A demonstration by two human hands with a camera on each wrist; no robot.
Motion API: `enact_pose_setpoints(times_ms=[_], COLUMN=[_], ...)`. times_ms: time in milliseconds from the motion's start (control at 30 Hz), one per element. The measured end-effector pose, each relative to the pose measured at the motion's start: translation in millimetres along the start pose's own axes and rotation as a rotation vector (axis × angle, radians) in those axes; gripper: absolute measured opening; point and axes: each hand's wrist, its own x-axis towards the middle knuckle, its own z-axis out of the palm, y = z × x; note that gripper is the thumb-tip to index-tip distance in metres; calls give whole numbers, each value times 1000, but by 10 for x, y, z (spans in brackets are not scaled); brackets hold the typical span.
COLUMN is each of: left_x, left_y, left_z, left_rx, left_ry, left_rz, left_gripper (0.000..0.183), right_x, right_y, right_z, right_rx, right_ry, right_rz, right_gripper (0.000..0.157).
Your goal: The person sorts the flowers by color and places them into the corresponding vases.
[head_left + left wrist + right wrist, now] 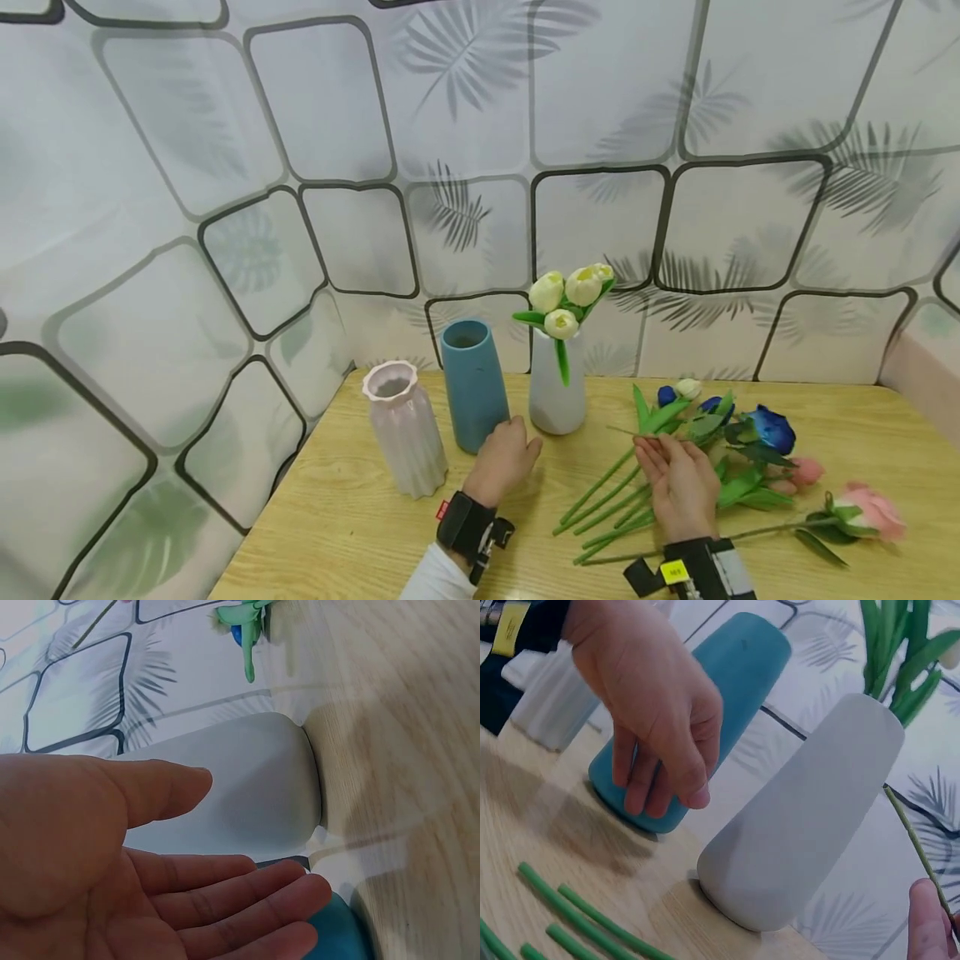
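Note:
My left hand [501, 460] is beside the base of the blue vase [474, 383], its fingers loosely extended. In the left wrist view its thumb and fingers stand apart, with the white vase [255, 780] behind them. My right hand [681, 483] pinches a thin green stem [911, 829] above the flowers on the table; the stem's bare end points left toward the white vase. Which bloom belongs to it I cannot tell. White tulips [564, 302] with green leaves stand in the white vase.
A pale pink fluted vase [407, 433] stands left of the blue one. On the wooden table [330, 517] at right lie several flowers: a blue rose [772, 429], a pink rose [870, 510] and green tulip stems [600, 492]. Patterned cloth [472, 225] hangs behind.

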Motion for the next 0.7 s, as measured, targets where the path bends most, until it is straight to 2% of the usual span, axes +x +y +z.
enact_pose_setpoints(times_ms=[200, 333, 400, 533, 700], left_x=[-54, -125, -158, -203, -188], left_y=[-59, -93, -90, -75, -51], left_z=[0, -25, -38, -40, -23], left_rx=[31, 38, 40, 85, 149], left_ry=[25, 92, 146, 294, 601], left_rz=[-4, -46, -59, -41, 18], left_gripper=[27, 22, 22, 28, 36], right_x=[-47, -61, -74, -115, -144], right_y=[51, 111, 140, 214, 319], right_z=[110, 163, 177, 193, 222], right_rx=[-108, -134, -135, -187, -363], right_ry=[8, 4, 0, -36, -68], right_rz=[-168, -253, -299, -420, -610], right_gripper=[21, 23, 22, 21, 17])
